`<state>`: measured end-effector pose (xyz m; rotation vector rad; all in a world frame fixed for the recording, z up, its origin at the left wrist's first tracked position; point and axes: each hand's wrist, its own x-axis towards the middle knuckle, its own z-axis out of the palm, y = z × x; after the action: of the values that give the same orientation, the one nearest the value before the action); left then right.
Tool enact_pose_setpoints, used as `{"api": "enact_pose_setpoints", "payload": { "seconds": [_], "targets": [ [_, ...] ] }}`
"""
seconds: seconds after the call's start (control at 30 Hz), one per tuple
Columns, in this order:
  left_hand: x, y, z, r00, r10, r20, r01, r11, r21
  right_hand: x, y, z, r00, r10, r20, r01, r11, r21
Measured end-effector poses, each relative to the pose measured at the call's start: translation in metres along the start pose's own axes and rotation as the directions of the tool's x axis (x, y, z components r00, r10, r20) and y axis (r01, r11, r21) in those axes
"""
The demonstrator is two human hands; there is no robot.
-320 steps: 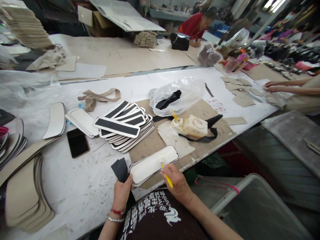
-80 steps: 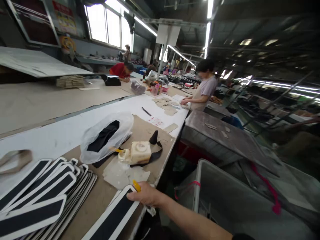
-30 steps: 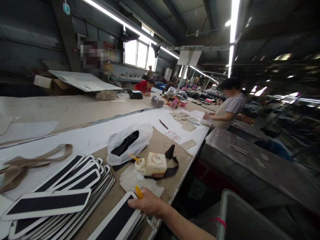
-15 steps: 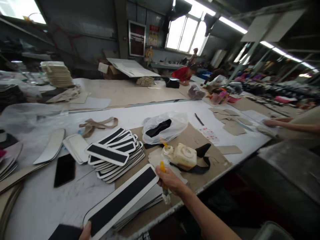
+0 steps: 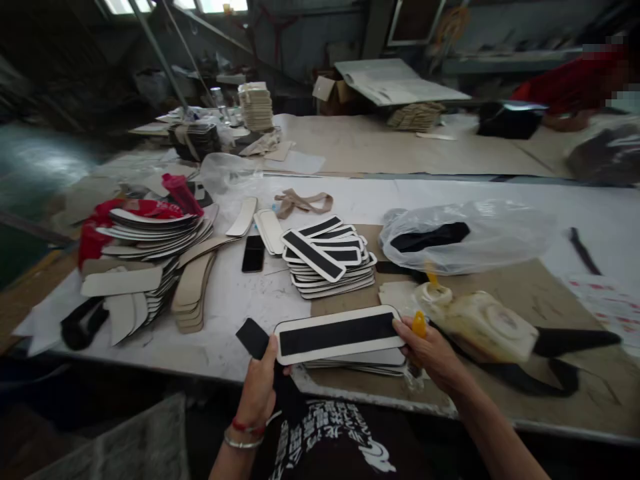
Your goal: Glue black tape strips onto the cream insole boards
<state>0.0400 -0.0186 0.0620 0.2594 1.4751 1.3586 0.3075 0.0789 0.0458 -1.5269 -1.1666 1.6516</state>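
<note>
The long panel [image 5: 340, 335] looks light and a bit stiff — best held by its ends, where left hand [image 5: 260, 380] and right hand [image 5: 427, 350] pinch it.

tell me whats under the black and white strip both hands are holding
Below the held strip, the front of a stack of flat pieces shows. The rest of the stack is covered.

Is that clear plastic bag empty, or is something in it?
Not empty: the plastic bag has black material showing in its left part.
</note>
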Motion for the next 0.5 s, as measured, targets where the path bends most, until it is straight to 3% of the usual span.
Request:
{"api": "enact_pose_setpoints", "payload": {
  "seconds": [0.2, 0.3, 0.5],
  "targets": [
    [0.001, -0.006, -0.011, 0.999, 0.051, 0.011, -0.050, 0.998, -0.038, -0.001, 0.007, 0.007, 0.999, 0.041, 0.002, -0.040, 0.997, -0.071],
    [0.003, -0.013, -0.018, 0.988, 0.149, -0.048, -0.148, 0.989, 0.024, -0.004, 0.006, 0.014, 0.999, 0.028, 0.018, -0.025, 0.993, -0.119],
    [0.001, -0.019, -0.035, 0.973, 0.134, -0.188, -0.120, 0.989, 0.080, -0.009, 0.007, 0.030, 0.997, 0.063, 0.041, -0.050, 0.967, -0.251]
  ]
}}
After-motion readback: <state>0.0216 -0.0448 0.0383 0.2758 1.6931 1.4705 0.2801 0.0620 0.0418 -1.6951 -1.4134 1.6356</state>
